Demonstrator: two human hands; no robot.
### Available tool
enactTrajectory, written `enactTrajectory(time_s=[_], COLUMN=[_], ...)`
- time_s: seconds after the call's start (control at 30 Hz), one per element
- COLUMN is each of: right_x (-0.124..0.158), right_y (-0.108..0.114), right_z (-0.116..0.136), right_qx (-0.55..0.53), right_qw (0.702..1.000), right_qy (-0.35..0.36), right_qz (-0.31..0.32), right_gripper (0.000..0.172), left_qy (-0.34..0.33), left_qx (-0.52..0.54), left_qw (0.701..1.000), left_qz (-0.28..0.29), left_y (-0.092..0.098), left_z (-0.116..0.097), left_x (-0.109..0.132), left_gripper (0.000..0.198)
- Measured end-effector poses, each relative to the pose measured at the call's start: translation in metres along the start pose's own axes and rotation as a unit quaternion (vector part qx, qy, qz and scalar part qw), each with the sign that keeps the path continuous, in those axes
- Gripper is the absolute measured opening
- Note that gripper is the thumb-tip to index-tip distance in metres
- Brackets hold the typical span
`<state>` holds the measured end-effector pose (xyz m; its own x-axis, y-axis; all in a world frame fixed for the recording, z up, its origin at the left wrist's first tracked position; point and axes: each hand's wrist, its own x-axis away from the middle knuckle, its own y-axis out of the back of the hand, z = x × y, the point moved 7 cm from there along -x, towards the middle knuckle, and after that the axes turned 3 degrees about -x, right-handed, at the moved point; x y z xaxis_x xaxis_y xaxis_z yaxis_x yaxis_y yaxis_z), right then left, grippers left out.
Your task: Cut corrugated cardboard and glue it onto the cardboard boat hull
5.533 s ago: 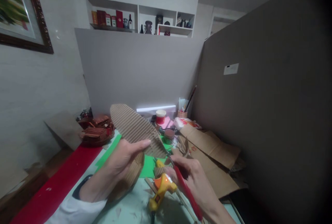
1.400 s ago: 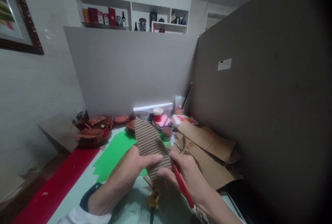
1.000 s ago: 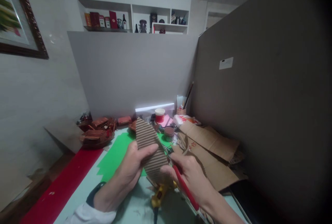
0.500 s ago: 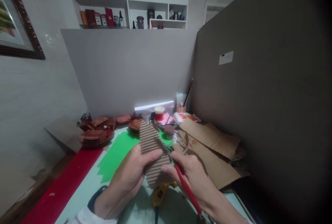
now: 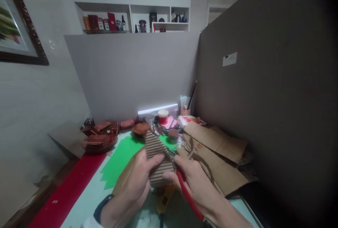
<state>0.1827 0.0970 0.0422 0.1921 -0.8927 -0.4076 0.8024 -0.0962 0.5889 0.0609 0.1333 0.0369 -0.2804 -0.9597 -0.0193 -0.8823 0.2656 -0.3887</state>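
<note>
My left hand, fingers closed, grips a ribbed piece of corrugated cardboard above the table, its thumb lying on the ribs. The cardboard tapers towards its far end. My right hand is wrapped round red-handled scissors, whose metal blades point up and left along the cardboard's right edge. My right thumb lies close to that edge. Below both hands, a yellow tool with a dark cord lies on the table, partly hidden. A brown surface shows beside my left hand; what it belongs to is unclear.
Flat brown cardboard and curled scraps lie at right. Green sheets spread at left. Behind stand reddish-brown cardboard pieces, a red-and-white cup, a round jar and a brush holder. Grey panels enclose the back and right.
The cardboard has turned slightly, and less of its lower end shows. A brown surface now appears beside my left hand, and a curved strip beyond my right hand. The view has tilted up slightly.
</note>
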Motion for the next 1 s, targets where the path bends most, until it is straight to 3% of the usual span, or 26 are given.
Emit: enactTrajectory(time_s=[0.27, 0.43, 0.57, 0.8, 1.0], right_x=[-0.001, -0.002, -0.001, -0.001, -0.001], right_y=[-0.004, 0.004, 0.005, 0.005, 0.007], right_z=[-0.004, 0.003, 0.003, 0.001, 0.002], right_qx=[-0.011, 0.048, 0.028, 0.013, 0.009], right_qw=[1.000, 0.999, 0.999, 1.000, 1.000], right_qy=[-0.019, 0.009, -0.012, -0.026, -0.011], right_qz=[-0.001, -0.015, -0.016, -0.003, -0.023], right_gripper=[0.041, 0.037, 0.036, 0.041, 0.045], left_qy=[0.001, -0.002, 0.007, 0.031, 0.019], left_qx=[0.007, -0.008, -0.009, -0.024, -0.033], left_qw=[1.000, 1.000, 0.999, 0.997, 0.997], left_qz=[0.017, 0.030, 0.036, 0.060, 0.069], left_y=[-0.002, -0.012, -0.016, -0.011, -0.021], left_z=[0.004, 0.005, 0.006, 0.006, 0.011], left_x=[0.000, 0.006, 0.007, 0.002, 0.006], left_gripper=[0.019, 0.026, 0.033, 0.028, 0.023])
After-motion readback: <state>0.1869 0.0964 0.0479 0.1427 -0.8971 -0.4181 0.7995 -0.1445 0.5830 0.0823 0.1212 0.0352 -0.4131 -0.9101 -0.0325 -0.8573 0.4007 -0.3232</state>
